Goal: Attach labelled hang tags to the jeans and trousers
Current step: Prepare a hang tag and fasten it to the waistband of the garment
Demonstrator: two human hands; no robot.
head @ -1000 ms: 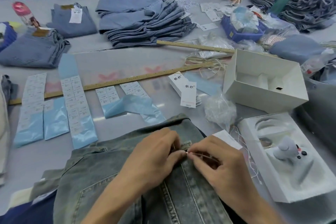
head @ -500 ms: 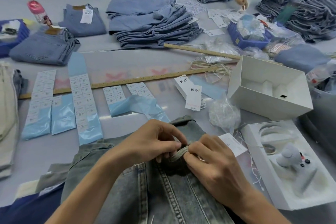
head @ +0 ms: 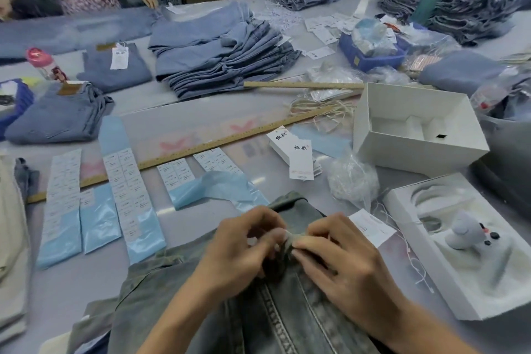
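Item: grey-washed jeans [head: 201, 296], lying waistband-up on the bench [head: 201, 112] directly under both hands. Left hand [head: 244, 250]: fingers curled, pinching a raised fold of the waistband at the centre seam. Right hand [head: 342, 259]: fingers curled, pinching the same fold from the other side, fingertips touching the left hand's. Change noted: a second ago the fingertips met flat on the denim around what looked like a thin string; now the fabric is bunched up between them and the string end is hidden, so whether it has passed through cannot be told. Hang tag [head: 372, 227]: white card, lying just beside the right hand on its outer side, with a pale string [head: 413, 264] trailing away from it. Judgement: the tag is not yet hanging free from the garment; the threading or knotting step appears to be in hand. Also present: spare hang tags [head: 300, 162] well beyond the hands; sticker sheets [head: 126, 181] beyond the left hand; wooden ruler [head: 184, 152] beyond those; open white box [head: 416, 135] beyond the right hand; stacked folded jeans [head: 224, 57] at the far side.
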